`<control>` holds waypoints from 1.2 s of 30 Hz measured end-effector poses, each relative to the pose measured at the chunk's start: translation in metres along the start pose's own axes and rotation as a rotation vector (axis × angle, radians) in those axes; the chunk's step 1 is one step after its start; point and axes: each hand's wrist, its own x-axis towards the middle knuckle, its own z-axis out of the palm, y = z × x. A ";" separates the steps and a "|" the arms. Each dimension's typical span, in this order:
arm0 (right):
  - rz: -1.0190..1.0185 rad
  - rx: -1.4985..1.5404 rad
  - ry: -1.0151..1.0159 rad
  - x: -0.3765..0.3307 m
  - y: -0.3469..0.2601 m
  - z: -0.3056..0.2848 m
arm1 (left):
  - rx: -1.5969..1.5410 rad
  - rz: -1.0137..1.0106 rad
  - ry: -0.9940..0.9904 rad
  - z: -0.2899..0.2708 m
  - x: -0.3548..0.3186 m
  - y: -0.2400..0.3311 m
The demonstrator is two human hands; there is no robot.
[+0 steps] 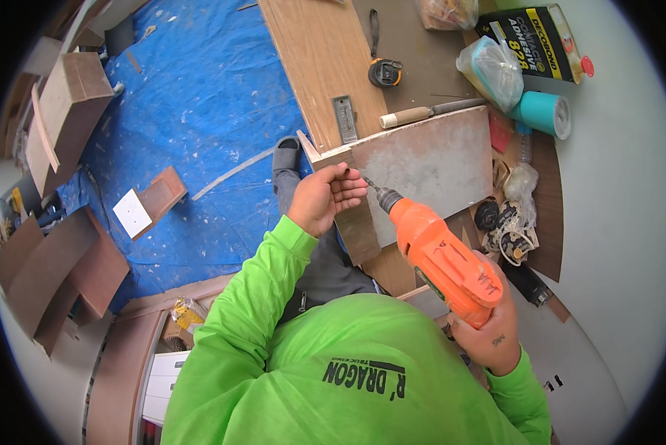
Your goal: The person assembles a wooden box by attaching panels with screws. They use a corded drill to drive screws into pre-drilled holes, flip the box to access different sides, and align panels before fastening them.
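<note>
My right hand (494, 330) is wrapped round the grip of an orange power drill (440, 256). Its chuck and thin bit (372, 183) point up and left, toward the fingers of my left hand (324, 199). The left hand is turned palm up with curled fingers; a small dark bit of something (346, 172) shows at the thumb and fingertip, too small to name. Just beyond both hands lies a wooden panel box (429, 167) with a grey-white smeared face. A wooden-handled file (429, 113) rests along its far edge.
A tape measure (385, 73) and a metal square (344, 119) lie on the boards ahead. At right stand an adhesive can (544, 44), a teal tumbler (540, 113) and plastic bags (490, 73). Left, wooden pieces (73, 96) sit on and beside a blue tarp (214, 81).
</note>
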 end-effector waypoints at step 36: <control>-0.076 -0.142 -0.082 0.031 -0.016 0.016 | -0.087 0.043 0.004 -0.011 0.008 -0.010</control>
